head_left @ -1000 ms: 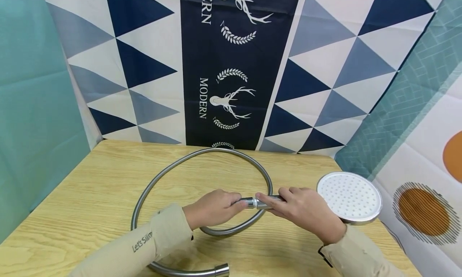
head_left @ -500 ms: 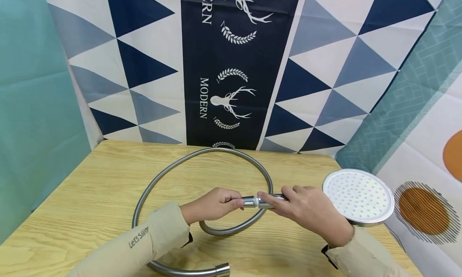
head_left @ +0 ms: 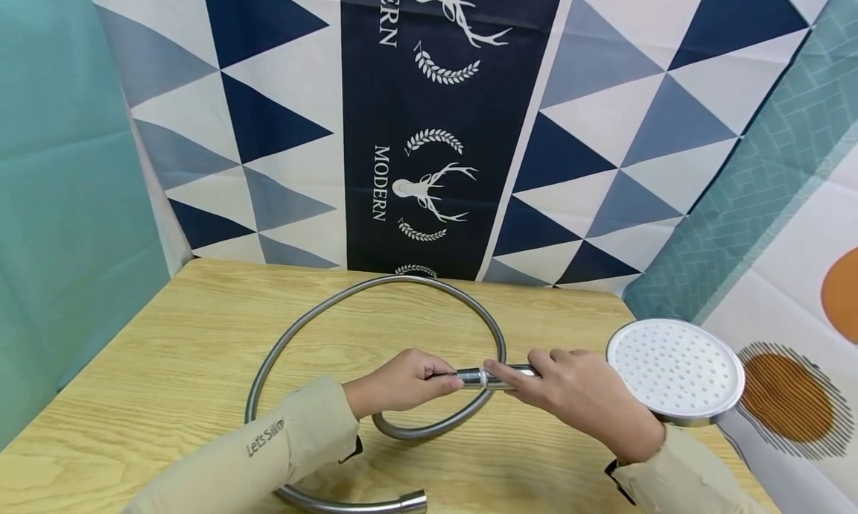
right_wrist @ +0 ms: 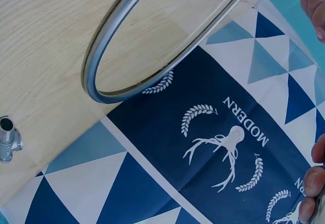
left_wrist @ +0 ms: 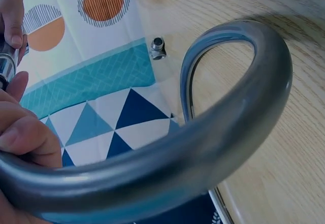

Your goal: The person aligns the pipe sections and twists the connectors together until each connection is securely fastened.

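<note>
My right hand (head_left: 579,395) grips the chrome handle (head_left: 516,378) of a round shower head (head_left: 675,366), its white nozzle face showing at the right in the head view. One right finger lies along the handle near the joint. The left hand (head_left: 398,380) pinches the metal end fitting (head_left: 472,378) of a grey flexible shower hose (head_left: 268,361). That fitting meets the handle's end in line; how far it is screwed on cannot be seen. Close up in the left wrist view, the hose (left_wrist: 152,168) bends away from the curled left fingers (left_wrist: 30,135).
The hose lies in a wide loop on the wooden table (head_left: 167,365), its other end nut (head_left: 412,501) near the front edge. A small chrome valve fitting (right_wrist: 9,140) stands on the table, seen in the wrist views. Patterned cloths (head_left: 281,127) hang around the table.
Both hands and the joined handle and fitting have shifted slightly to the right. The shower head has moved right too. The hose loop on the table has hardly moved.
</note>
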{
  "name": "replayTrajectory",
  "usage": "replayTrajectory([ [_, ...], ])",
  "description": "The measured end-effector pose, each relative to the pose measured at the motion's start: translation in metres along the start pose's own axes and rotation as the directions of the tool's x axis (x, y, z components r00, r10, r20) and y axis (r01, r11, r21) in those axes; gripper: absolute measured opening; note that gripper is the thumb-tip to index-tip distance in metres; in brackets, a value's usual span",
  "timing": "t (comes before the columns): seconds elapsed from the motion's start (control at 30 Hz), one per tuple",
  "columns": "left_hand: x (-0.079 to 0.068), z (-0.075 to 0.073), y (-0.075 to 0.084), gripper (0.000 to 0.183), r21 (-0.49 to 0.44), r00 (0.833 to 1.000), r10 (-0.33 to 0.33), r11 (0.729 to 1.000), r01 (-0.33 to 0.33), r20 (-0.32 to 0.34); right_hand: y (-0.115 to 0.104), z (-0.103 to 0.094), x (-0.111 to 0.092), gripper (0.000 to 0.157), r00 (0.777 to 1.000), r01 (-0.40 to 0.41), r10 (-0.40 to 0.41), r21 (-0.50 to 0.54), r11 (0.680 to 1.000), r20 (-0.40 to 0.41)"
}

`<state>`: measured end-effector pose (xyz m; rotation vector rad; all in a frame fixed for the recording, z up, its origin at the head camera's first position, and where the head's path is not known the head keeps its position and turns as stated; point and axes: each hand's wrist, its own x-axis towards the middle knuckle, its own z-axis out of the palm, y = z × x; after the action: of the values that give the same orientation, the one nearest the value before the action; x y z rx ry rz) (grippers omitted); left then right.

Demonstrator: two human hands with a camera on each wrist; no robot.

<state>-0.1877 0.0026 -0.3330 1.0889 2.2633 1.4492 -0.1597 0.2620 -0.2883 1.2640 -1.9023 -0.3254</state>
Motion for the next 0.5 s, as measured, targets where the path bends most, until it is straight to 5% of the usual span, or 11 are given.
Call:
replayTrajectory([
  [0.23,0.0012,0.0029,0.0032,0.019,0.037,1.0,-0.02,0.999,0.02,-0.002,-0.0004,0.0004,-0.004,0.039,1.0,-0.009,0.009,0.006,1.0,0.011],
  [0.5,0.0013,0.0053,0.0066,0.028,0.022,0.999,0.033,0.999,-0.033,0.016,0.0013,-0.0009,-0.0079,0.041,1.0,-0.01,0.009,0.025,1.0,0.026],
])
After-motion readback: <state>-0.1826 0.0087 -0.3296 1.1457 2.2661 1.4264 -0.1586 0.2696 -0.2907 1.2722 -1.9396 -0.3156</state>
